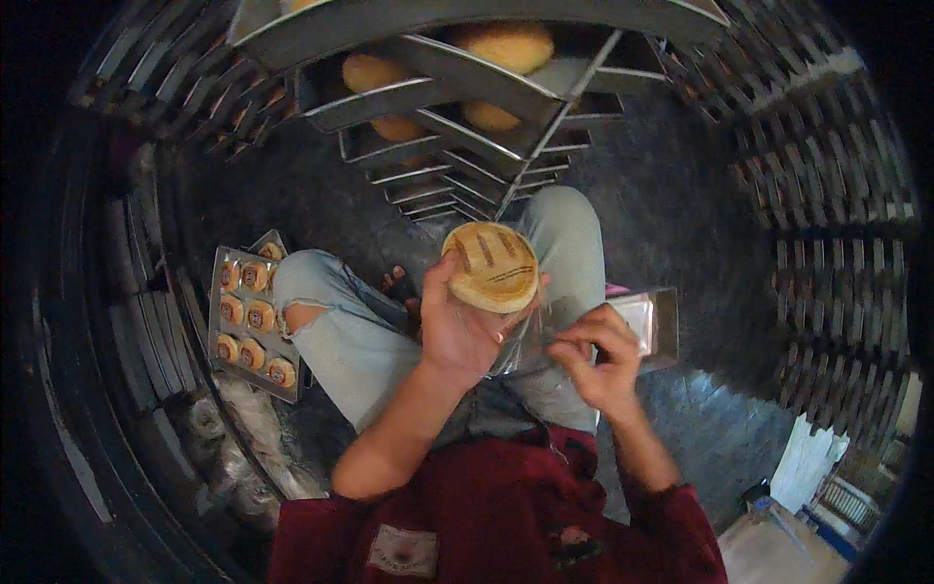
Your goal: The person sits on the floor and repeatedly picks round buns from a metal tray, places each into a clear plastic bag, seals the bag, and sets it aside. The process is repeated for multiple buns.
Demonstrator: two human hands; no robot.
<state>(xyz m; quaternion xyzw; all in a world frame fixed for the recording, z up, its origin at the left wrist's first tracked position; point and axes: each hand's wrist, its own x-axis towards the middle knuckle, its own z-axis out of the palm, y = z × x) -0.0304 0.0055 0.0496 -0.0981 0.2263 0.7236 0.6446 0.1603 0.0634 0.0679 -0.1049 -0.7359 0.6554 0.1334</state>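
Observation:
My left hand (463,336) holds up a round, flat bread bun (492,270) above my lap. Its golden top carries dark stripes and a line of printed marks. Clear plastic film (514,350), apparently a bag, hangs below the bun around my left palm. At the film's right side, my right hand (602,354) has its thumb and fingertips pinched together on the edge. Motion blurs those fingertips a little.
Left of my knee lies a metal tray (253,358) of several printed buns. An open box (665,328) with a flat pack (635,317) stands right. Stacked bread trays (481,66) rise ahead; racks (839,292) line the right. Crumpled clear plastic (244,438) lies lower left.

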